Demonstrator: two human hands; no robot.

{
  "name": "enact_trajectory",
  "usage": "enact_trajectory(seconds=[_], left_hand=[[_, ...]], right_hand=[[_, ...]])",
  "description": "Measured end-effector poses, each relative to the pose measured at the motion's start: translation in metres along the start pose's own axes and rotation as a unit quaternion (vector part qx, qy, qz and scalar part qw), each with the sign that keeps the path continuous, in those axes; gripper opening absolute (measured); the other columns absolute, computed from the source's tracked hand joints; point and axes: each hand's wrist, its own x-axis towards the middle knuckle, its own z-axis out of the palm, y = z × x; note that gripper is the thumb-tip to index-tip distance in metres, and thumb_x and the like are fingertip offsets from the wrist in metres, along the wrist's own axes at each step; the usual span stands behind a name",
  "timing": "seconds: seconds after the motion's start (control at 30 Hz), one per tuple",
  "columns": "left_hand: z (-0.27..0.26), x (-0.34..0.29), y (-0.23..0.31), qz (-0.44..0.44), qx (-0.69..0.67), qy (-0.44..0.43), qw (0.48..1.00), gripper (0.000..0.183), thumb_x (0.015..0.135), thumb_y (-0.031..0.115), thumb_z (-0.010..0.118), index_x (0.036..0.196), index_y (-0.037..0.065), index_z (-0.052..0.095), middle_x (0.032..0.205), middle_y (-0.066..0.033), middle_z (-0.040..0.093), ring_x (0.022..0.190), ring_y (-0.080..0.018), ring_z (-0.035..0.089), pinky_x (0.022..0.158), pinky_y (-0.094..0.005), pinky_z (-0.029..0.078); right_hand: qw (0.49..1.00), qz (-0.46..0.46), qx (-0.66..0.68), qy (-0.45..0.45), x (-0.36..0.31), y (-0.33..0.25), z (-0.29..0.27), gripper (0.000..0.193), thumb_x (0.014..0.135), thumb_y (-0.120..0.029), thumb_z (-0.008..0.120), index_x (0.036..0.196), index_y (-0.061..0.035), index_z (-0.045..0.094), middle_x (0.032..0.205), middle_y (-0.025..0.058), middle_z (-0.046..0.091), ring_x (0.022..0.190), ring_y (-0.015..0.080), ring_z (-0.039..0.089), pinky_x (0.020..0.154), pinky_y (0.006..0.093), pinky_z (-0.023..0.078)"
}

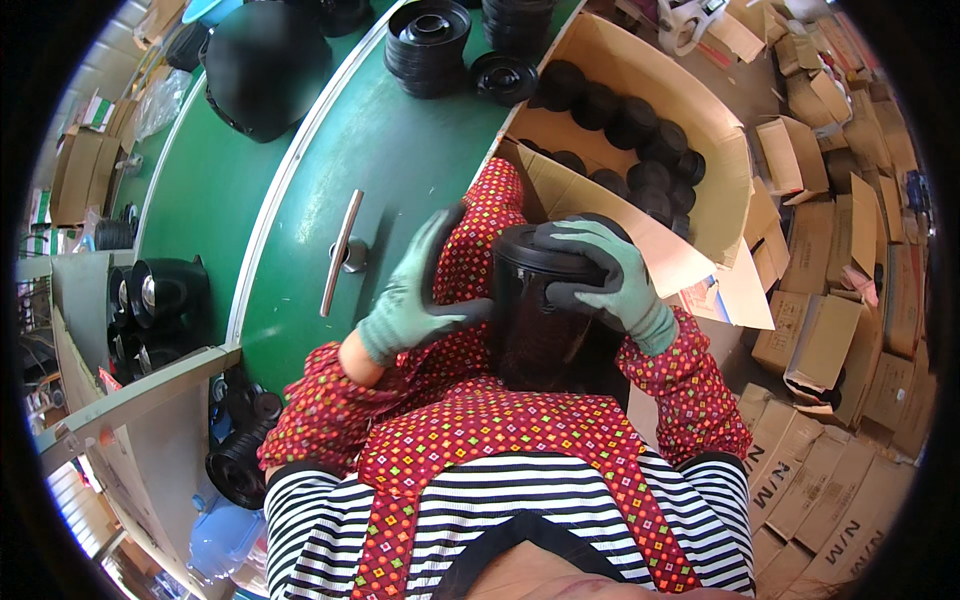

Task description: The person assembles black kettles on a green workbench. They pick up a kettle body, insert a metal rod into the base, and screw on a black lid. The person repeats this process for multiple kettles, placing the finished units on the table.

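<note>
A dark, glossy cylindrical canister (540,335) with a round black lid (540,250) stands upright in front of my body. My right hand (605,270), in a green and black work glove, grips the lid's right side, fingers over the top and thumb at the rim. To the left of the canister, my left hand (415,290) in a matching glove is open, fingers spread upward. Its thumb reaches to the canister's side; whether it touches cannot be made out. Further left, a metal T-shaped handle (343,255) rises from the green table (400,150).
Stacked black lids (428,50) stand at the table's far edge, beside a single round black part (503,78). At right, an open carton (690,110) holds many black round parts. Cardboard boxes (820,330) crowd the floor. A large black rounded object (268,70) sits far left.
</note>
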Motion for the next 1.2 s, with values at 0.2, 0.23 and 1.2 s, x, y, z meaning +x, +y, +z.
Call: enact_trajectory(seconds=[0.2, 0.23, 1.2], left_hand=[[0.038, 0.038, -0.005, -0.006, -0.198, -0.102, 0.975, 0.099, 0.077, 0.036, 0.093, 0.155, 0.0, 0.044, 0.156, -0.0197, 0.048, 0.149, -0.0336, 0.044, 0.124, -0.0451, 0.033], [0.039, 0.036, -0.001, -0.003, -0.176, -0.088, 0.98, 0.093, 0.077, 0.036, 0.093, 0.15, 0.001, 0.048, 0.148, -0.0163, 0.054, 0.142, -0.0306, 0.05, 0.12, -0.0438, 0.038], [0.037, 0.033, -0.046, -0.008, -0.336, 0.142, 0.931, 0.071, 0.115, 0.052, 0.028, 0.168, 0.006, 0.023, 0.175, -0.0143, 0.023, 0.158, -0.0269, 0.029, 0.131, -0.0444, 0.016]], right_hand=[[0.966, 0.076, 0.228, 0.093, 0.0, 0.014, 0.016, 0.052, 0.116, -0.037, 0.041, 0.124, 0.0038, 0.072, 0.12, 0.0156, 0.075, 0.11, 0.0248, 0.071, 0.103, 0.0356, 0.054], [0.949, 0.099, 0.27, 0.125, -0.001, 0.013, 0.019, 0.053, 0.117, -0.037, 0.038, 0.123, 0.0039, 0.072, 0.119, 0.0152, 0.075, 0.108, 0.0241, 0.072, 0.102, 0.0349, 0.054], [0.95, -0.129, -0.063, 0.277, -0.008, 0.024, 0.039, 0.044, 0.105, -0.025, 0.058, 0.142, -0.0018, 0.059, 0.136, 0.0174, 0.066, 0.126, 0.0333, 0.063, 0.112, 0.0423, 0.046]])
